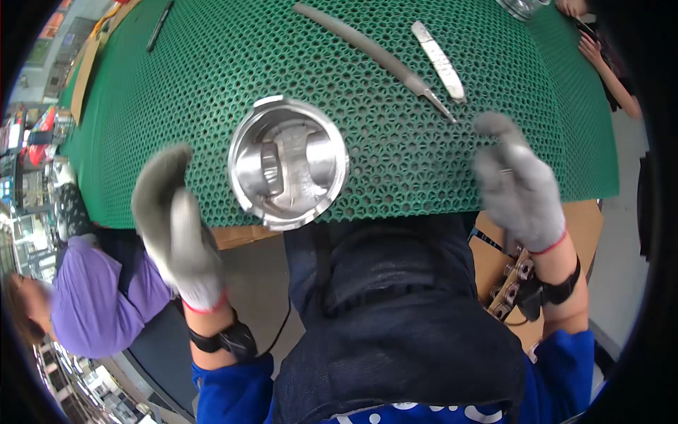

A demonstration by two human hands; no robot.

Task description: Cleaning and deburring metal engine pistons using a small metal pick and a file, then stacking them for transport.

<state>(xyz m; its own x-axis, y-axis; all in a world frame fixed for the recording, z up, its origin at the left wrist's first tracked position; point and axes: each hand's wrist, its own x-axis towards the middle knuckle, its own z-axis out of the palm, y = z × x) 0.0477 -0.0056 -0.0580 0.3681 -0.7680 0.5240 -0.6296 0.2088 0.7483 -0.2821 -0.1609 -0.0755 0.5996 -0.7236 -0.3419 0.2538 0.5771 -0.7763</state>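
A shiny metal piston (288, 164) rests on the green perforated mat (395, 173), its hollow side up, near the front edge. My left hand (176, 219), in a grey-white glove, hovers just left of it, thumb and fingers apart and holding nothing. On the right, my right hand (519, 184) wears the same kind of glove. Its fingers are slightly blurred but look spread and loosely curled, with nothing visible in them. Beyond that hand lie a long grey file (367, 49) with a narrow bare tang and a flat white-wrapped strip (439, 62) with writing on it.
A dark pen (160, 27) lies at the far left of the mat. A shiny round part (521, 7) sits at the far right, near another person's hands (590, 46). Someone in purple (106, 297) is at left. Metal parts (512, 290) lie on cardboard below my right hand.
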